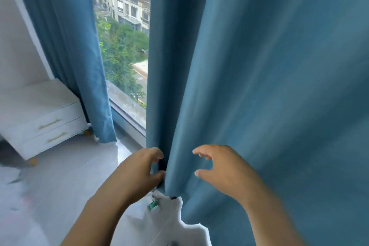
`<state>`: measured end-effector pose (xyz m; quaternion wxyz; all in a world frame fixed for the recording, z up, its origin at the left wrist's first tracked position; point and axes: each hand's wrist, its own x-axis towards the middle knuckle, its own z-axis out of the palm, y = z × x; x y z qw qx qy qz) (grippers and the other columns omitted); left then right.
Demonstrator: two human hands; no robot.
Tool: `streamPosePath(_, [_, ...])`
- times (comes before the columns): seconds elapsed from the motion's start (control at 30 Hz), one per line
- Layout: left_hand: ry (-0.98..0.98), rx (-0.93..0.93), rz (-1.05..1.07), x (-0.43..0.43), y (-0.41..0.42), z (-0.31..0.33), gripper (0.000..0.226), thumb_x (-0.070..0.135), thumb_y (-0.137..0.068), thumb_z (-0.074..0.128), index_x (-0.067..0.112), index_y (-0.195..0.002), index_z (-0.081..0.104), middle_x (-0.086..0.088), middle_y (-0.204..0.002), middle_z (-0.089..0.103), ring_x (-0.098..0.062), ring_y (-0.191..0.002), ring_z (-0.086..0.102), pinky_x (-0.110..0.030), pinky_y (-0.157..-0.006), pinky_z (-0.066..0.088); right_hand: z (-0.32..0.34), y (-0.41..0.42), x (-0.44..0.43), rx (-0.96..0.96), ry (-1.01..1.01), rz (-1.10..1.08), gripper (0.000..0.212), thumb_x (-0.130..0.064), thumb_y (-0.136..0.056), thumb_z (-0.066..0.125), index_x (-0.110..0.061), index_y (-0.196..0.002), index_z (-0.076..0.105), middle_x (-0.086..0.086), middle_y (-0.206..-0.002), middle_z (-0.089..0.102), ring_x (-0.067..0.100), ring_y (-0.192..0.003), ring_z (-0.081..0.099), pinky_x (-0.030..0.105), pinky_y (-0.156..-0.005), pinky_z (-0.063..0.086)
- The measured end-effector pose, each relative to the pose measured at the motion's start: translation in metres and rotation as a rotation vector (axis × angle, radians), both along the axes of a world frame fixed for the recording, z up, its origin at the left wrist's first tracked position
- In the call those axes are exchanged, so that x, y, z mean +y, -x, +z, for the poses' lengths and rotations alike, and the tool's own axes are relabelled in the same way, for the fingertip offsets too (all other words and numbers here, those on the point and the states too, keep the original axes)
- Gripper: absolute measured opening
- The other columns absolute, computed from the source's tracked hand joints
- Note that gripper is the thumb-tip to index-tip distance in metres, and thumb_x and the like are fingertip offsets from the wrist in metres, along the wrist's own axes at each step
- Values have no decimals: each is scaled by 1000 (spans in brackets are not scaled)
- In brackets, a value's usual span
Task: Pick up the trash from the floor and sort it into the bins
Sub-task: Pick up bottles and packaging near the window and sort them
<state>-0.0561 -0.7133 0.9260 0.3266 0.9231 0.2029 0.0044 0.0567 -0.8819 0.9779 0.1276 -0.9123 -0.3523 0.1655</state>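
Blue curtain (259,86) — left hand (139,166) pinches its edge; right hand (217,168) spread, holding nothing — green-labelled trash (153,204) below.

No text, brand, number or sign can be read. A small green label (152,204) is seen on a piece of clear plastic trash (154,198) just beside the hem of the blue curtain (259,86), but its print is too blurred to be made out.
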Motion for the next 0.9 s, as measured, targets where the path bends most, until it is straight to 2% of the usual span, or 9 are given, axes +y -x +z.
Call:
streamPosePath(0.13, [36, 39, 160, 34, 15, -14, 32, 37, -89, 58, 34, -119, 50, 17, -118, 55, -5, -108, 53, -20, -88, 44, -15, -13, 53, 77, 35, 144, 47, -28, -87, 63, -36, -132, 51, -16, -131, 54, 6, -120, 51, 24, -98, 44])
streamPosePath(0.27, [65, 92, 308, 65, 15, -31, 32, 35, -89, 57, 33, -121, 50, 15, -119, 56, -6, -108, 53, -23, -91, 45, -41, -38, 105, 116, 81, 260, 45, -27, -84, 64, -36, -127, 54, -12, -123, 59, 9, -111, 56, 26, -92, 49])
streamPosePath(0.5, [137, 210, 474, 109, -13, -73, 33, 36, -90, 57, 33, -122, 50, 15, -120, 54, -7, -107, 53, -25, -91, 45, -99, -92, 186, 210, 143, 418, 46, -26, -86, 63, -34, -130, 53, -13, -126, 57, 7, -112, 54, 21, -91, 46])
streamPosePath(0.7, [211, 314, 518, 143, -27, -142, 34, 35, -91, 55, 30, -124, 50, 13, -122, 54, -9, -108, 53, -25, -92, 45, -173, -116, 234, 268, 213, 464, 44, -23, -88, 59, -28, -131, 54, -9, -129, 57, 9, -113, 54, 22, -91, 46])
streamPosePath(0.9, [246, 433, 470, 174, -43, -249, 35, 32, -92, 54, 25, -127, 49, 7, -124, 54, -13, -109, 54, -26, -92, 45, -281, -128, 262, 294, 264, 431, 42, -21, -89, 58, -23, -131, 54, -3, -128, 59, 14, -113, 56, 27, -93, 48])
